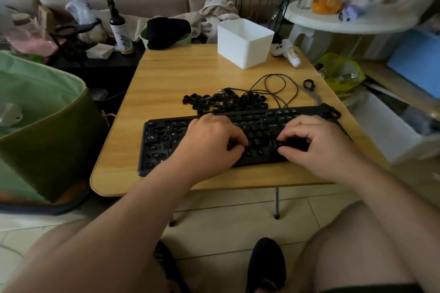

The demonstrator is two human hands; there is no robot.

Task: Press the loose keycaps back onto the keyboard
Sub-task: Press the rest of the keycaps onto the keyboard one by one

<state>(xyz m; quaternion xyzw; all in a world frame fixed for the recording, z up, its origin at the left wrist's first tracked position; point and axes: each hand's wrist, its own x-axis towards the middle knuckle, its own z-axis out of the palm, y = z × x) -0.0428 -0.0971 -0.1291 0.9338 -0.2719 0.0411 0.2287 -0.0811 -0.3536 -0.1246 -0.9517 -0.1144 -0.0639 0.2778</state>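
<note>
Head view | I see both hands, left hand (pixel 209 140) and right hand (pixel 316 143), fingers curled, pressing on the keyboard (pixel 164 140), whether pinching keycaps I cannot tell | keycap pile (pixel 223 101) lies just beyond keyboard's long side-to-side axis, left hand nearer

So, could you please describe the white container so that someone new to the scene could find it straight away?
Start at the wooden table with the black keyboard at its near edge. The white container stands at the table's far edge, right of centre, beyond the pile of loose keycaps and the coiled black cable. It is the only tall, boxy, open-topped white thing there.
</note>
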